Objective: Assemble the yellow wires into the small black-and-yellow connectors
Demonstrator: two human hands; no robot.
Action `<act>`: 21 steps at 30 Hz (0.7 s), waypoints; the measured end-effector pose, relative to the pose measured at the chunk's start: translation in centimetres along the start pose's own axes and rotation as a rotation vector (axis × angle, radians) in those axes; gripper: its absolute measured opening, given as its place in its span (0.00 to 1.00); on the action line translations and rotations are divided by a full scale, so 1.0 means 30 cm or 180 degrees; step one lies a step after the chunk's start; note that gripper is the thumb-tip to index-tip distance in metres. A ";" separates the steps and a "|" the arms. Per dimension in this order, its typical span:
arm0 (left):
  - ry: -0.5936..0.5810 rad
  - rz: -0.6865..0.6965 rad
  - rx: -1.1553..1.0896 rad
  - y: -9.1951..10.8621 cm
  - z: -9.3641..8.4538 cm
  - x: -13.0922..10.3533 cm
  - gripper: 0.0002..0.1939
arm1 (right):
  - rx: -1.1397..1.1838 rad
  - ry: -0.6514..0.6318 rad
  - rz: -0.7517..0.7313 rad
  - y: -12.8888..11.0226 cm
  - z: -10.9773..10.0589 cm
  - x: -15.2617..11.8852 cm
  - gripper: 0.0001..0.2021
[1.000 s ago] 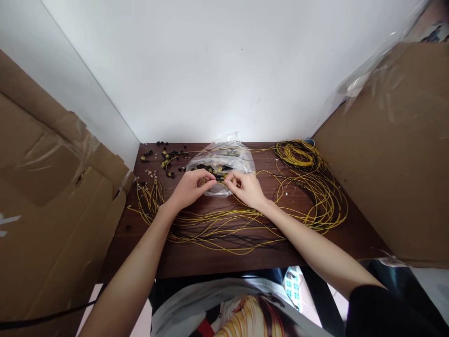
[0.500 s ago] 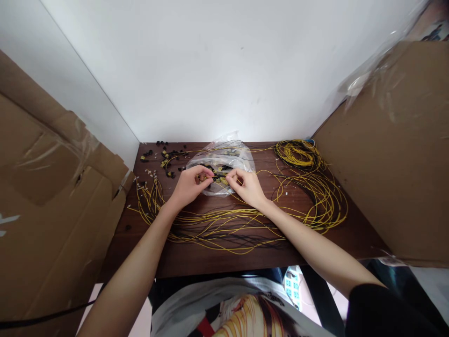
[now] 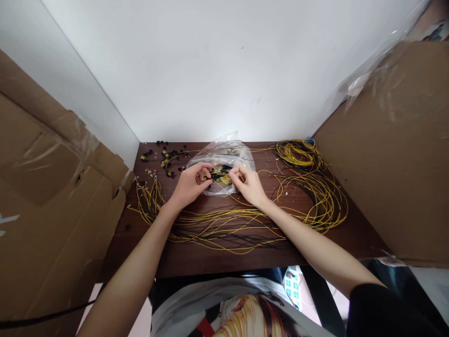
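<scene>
My left hand (image 3: 191, 185) is closed in a pinch on a thin yellow wire (image 3: 223, 187), which runs from the fingertips down to the right, under my right wrist. My right hand (image 3: 249, 185) is also pinched, a short gap away on the right; what its fingertips hold, if anything, is too small to make out. Both hands are over the front part of a clear plastic bag (image 3: 228, 161). Small yellow and black plastic parts (image 3: 224, 179) lie in the bag between the hands.
A long bundle of yellow and black wires (image 3: 224, 216) crosses the brown table (image 3: 210, 262) in front. Wire coils (image 3: 296, 153) lie at the back right, loose black and yellow parts (image 3: 164, 159) at the back left. Cardboard boxes (image 3: 393, 154) flank both sides; a white wall (image 3: 224, 70) stands behind.
My fingertips have moved slightly apart, the left to the left and the right to the right. More of the yellow parts and the wire between them shows.
</scene>
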State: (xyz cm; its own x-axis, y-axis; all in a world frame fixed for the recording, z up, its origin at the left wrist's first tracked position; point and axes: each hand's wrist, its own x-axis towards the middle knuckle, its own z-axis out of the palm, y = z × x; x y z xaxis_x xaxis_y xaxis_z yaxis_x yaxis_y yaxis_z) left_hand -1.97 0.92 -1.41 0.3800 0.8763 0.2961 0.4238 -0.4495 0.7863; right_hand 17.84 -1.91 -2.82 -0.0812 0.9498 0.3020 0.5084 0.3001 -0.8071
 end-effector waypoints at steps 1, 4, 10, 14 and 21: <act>0.0010 -0.0002 -0.0036 -0.001 0.000 0.000 0.17 | 0.0006 0.0003 0.0005 0.000 0.000 0.000 0.10; 0.0061 -0.0046 -0.0183 -0.004 -0.003 0.001 0.17 | 0.0091 0.0023 0.0002 -0.003 -0.001 0.000 0.10; 0.0328 -0.0328 -0.0574 -0.015 -0.007 0.007 0.15 | 0.0202 0.0089 0.0048 -0.009 -0.003 0.000 0.11; 0.0449 -0.0466 -0.0604 -0.023 -0.010 0.008 0.14 | 0.0233 0.0093 0.0075 -0.008 -0.001 0.001 0.11; 0.0420 -0.0482 -0.0233 -0.024 -0.014 0.007 0.11 | 0.0222 0.0120 0.0042 -0.008 -0.002 0.001 0.11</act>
State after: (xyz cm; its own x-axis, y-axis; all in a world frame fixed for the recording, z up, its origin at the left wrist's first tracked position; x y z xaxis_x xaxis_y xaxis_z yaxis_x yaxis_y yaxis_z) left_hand -2.56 1.51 -1.70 0.2033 0.9502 0.2363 0.4052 -0.3014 0.8631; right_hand 17.77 -1.97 -2.57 -0.0419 0.9502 0.3087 0.4481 0.2941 -0.8442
